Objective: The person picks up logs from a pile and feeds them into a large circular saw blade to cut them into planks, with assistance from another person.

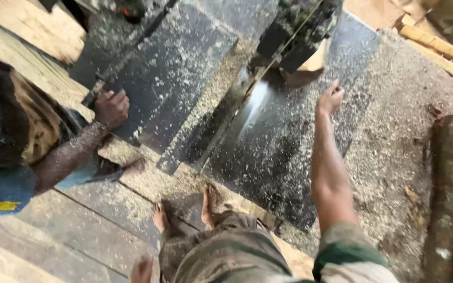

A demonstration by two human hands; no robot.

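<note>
Fingers (335, 90) (right hand) (330, 99) touch sawdusty saw table (289, 136).

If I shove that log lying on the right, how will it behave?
The log looks thick, long and stiff, so it is probably heavy and slow to budge. Being roundish, it might roll rather than slide. The sawdust under it could make the footing loose. The right hand is not touching it.
</note>
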